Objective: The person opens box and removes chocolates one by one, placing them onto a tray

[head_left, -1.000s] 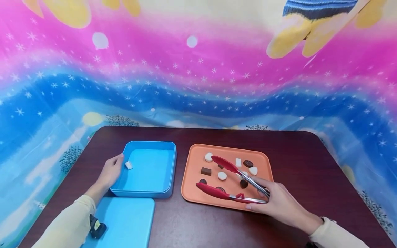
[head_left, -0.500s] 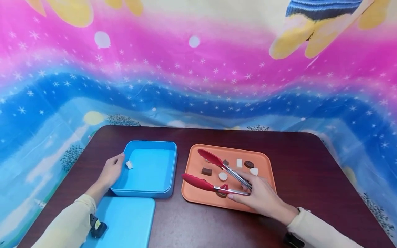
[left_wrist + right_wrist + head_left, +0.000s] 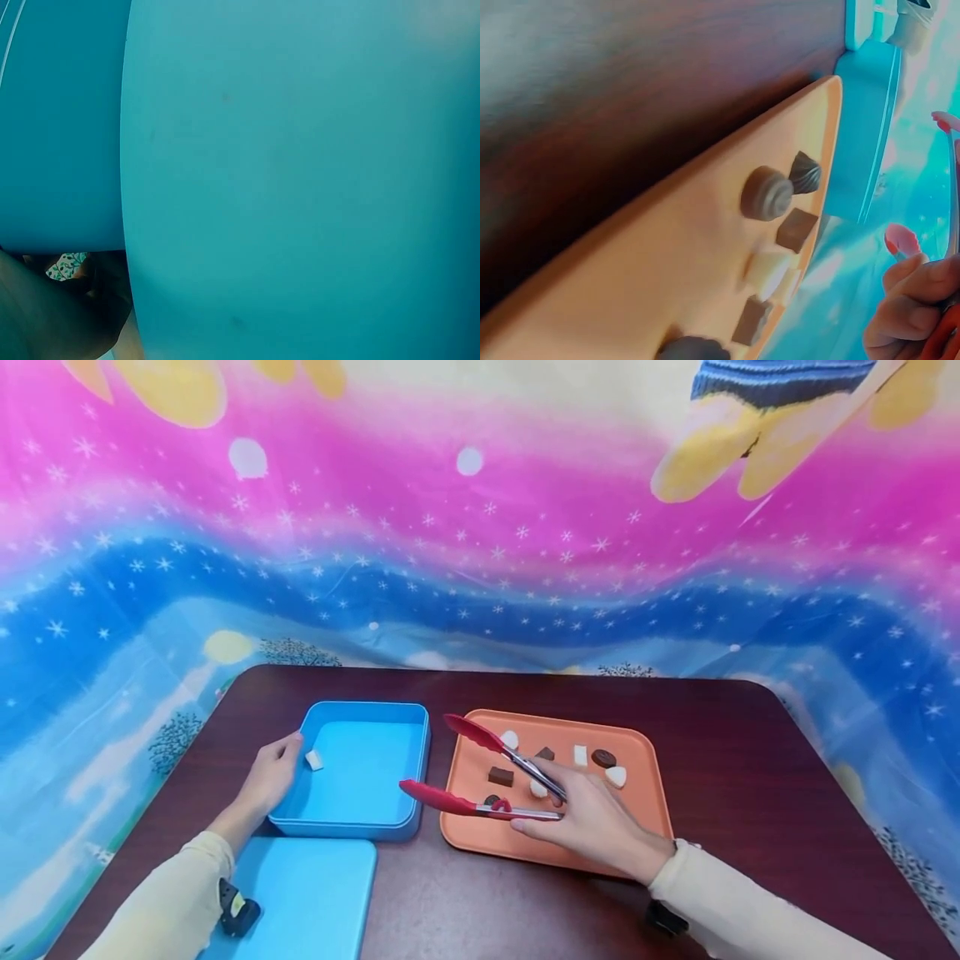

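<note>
My right hand (image 3: 596, 822) holds red-tipped tongs (image 3: 438, 797) above the orange tray (image 3: 476, 837). Their arms are spread, with nothing between the tips, and the lower tip overlaps the right wall of the blue box (image 3: 367, 768). At the box's left rim, my left hand (image 3: 272, 777) grips the wall. One small white chocolate (image 3: 313, 761) lies inside, beside that wall. Scattered on the tray are several chocolates, among them a brown rectangular chocolate (image 3: 501, 776), a dark oval chocolate (image 3: 603, 758) and a white chocolate (image 3: 616, 776). The right wrist view shows a round brown chocolate (image 3: 766, 193).
A flat blue lid (image 3: 315, 885) lies in front of the box, partly under my left sleeve (image 3: 168, 893). Everything stands on a dark brown table (image 3: 450, 902), with a colourful printed cloth (image 3: 480, 560) hanging behind it.
My right hand has carried the spread tongs left across the tray, so the tips have come to the box's right side. The left hand and the box have stayed put.
</note>
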`<state>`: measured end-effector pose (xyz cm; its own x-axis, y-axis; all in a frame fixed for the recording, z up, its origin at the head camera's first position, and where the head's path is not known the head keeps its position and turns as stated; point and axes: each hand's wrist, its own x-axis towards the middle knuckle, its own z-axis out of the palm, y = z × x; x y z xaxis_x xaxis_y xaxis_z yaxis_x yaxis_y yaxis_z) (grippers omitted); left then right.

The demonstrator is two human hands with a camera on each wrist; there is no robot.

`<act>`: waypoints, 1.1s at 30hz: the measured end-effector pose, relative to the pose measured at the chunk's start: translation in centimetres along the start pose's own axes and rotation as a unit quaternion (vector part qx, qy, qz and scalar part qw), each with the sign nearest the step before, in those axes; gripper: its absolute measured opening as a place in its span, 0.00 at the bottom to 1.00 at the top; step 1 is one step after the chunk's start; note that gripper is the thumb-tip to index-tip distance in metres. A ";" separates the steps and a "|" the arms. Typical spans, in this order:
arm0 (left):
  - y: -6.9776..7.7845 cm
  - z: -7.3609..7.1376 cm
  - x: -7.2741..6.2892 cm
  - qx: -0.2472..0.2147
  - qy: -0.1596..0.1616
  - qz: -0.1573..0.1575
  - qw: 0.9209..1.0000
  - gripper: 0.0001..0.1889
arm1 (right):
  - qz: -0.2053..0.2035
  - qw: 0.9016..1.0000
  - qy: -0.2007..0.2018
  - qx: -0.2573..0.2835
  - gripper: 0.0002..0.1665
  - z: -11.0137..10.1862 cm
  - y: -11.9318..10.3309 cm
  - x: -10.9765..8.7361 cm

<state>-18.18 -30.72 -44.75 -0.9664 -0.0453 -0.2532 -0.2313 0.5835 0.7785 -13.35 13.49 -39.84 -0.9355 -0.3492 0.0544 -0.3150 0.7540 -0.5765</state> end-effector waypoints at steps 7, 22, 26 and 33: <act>-0.1 0.2 -0.4 0.004 -0.009 -0.010 1.000 0.40 | 0.006 1.000 -0.024 0.016 0.50 1.0 -1.8 1.1; 0.1 0.1 -0.3 0.003 0.002 -0.011 1.000 0.40 | -0.052 0.998 -0.038 0.006 0.32 2.0 -4.0 3.5; -0.2 0.1 -0.5 -0.001 0.001 -0.017 1.000 0.40 | -0.073 0.996 -0.057 -0.007 0.30 2.2 -4.3 4.1; 0.0 0.1 -0.1 0.007 0.011 0.002 1.000 0.39 | -0.080 0.995 -0.045 -0.033 0.32 2.6 -4.5 5.1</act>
<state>-18.11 -30.62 -44.76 -0.9698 -0.0604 -0.2364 -0.2251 0.5957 0.7710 -16.31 6.84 -39.03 -0.8555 -0.5138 0.0650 -0.4707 0.7191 -0.5112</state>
